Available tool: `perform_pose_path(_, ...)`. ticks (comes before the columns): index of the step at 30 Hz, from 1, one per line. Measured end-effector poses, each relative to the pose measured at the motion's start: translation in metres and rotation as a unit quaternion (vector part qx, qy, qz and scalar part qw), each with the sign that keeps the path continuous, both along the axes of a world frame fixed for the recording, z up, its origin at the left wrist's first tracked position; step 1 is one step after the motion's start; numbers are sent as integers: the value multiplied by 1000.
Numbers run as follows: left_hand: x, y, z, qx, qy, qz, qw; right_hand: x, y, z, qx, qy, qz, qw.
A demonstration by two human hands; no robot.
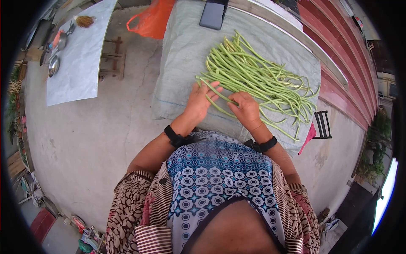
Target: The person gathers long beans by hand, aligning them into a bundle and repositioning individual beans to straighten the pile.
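A loose heap of long green beans [258,78] lies spread on a grey woven sack [186,46] that covers a table. My left hand [199,100] rests at the heap's near-left edge, fingers laid over the ends of a few beans. Beside it, my right hand [246,109] is curled around a bean near the front of the heap. Both wrists wear black bands.
A black phone [214,13] lies at the sack's far edge. An orange plastic bag [153,20] sits on the concrete floor behind the table. To the left stands a grey board [78,63] with metal bowls and a brush. A red corrugated wall runs along the right.
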State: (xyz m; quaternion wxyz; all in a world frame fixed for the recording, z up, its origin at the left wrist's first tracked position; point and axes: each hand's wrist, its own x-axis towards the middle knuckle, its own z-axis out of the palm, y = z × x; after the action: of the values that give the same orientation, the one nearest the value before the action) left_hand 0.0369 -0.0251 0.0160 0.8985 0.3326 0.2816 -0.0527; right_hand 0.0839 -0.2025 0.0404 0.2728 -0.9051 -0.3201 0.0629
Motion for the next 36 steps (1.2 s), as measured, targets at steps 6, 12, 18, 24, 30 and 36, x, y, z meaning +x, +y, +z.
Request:
perform_pose_path(6,-1,1,1,-54,-29,25,998,3,5,-3,2,56,-9,998)
perform_pose_path(12,-7,2,-37,-123,-15,71,990,2,-5,7,-40,83,53,994)
perform_pose_path(18,-9,16,-34,-119,43,121,985,28,-89,3,-180,-49,15,982)
perform_pose_path(24,-11,29,-19,-36,103,77,991,48,-150,9,-208,-87,-63,972)
perform_pose_path(30,-19,64,4,22,124,26,992,61,-163,14,-250,-78,-50,964)
perform_pose_path(36,-31,93,-9,-24,154,121,980,71,-185,23,-231,-153,7,961)
